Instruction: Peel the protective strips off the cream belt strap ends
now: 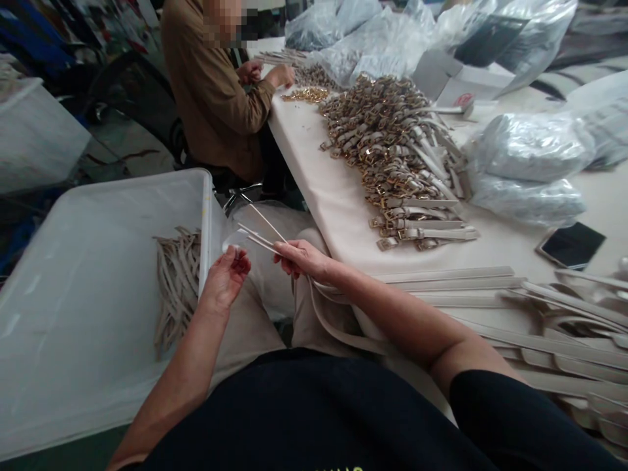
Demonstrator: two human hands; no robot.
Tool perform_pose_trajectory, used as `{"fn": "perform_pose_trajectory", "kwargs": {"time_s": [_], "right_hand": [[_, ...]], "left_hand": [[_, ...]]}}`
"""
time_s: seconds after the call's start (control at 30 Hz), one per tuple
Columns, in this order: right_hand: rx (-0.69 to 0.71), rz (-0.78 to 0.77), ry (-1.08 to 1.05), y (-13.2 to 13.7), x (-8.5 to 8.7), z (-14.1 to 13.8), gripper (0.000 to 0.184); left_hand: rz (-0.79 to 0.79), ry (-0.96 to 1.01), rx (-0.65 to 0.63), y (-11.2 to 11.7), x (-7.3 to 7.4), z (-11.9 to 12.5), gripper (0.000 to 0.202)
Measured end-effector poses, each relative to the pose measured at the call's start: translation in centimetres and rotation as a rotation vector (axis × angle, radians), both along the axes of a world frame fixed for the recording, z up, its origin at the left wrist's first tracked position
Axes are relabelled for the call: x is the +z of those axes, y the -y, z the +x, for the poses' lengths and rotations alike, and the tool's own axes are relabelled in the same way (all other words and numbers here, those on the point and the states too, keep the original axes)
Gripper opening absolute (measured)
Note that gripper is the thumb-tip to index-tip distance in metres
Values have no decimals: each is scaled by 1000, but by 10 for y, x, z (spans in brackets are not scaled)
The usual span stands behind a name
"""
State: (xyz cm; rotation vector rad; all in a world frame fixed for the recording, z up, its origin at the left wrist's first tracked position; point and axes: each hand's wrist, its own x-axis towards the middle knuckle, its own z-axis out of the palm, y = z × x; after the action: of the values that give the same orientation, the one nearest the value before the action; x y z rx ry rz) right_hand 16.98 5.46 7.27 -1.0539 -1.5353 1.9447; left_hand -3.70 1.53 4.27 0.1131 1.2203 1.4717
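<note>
Above my lap, my right hand (304, 257) is closed around some thin beige straps (260, 239), their narrow ends pointing up and left. From under this hand, strap lengths loop down over my lap and back toward the table. Just left of the strap ends is my left hand (226, 276), its fingers curled in a pinch. A small whitish, see-through bit shows at those fingertips, too unclear to name. More long beige straps (441, 278) lie across the table beside my right forearm.
A white plastic bin (206, 196) with beige strips (179, 288) stands at my left. On the table (343, 222) are a heap of buckled straps (392, 150), plastic-wrapped packs (534, 147) and a phone (573, 246). A co-worker (216, 98) sits beyond, handling small pieces near gold-coloured parts (307, 95).
</note>
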Motion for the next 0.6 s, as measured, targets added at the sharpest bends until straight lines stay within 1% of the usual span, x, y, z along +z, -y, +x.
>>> {"fn": "perform_pose_trajectory", "kwargs": {"time_s": [0.07, 0.2, 0.3, 0.43, 0.6], "right_hand": [[-40, -3, 34, -1, -1, -2, 28], [-96, 83, 70, -1, -4, -4, 15], [-127, 130, 106, 1, -8, -6, 16], [-124, 160, 142, 4, -12, -8, 20], [-135, 226, 225, 4, -14, -7, 17]], "left_hand": [[-3, 35, 23, 0, 2, 0, 20], [27, 69, 26, 4, 4, 0, 17], [39, 86, 8, 7, 4, 1, 17], [22, 114, 10, 9, 3, 7, 16], [49, 88, -34, 13, -3, 10, 18]]}}
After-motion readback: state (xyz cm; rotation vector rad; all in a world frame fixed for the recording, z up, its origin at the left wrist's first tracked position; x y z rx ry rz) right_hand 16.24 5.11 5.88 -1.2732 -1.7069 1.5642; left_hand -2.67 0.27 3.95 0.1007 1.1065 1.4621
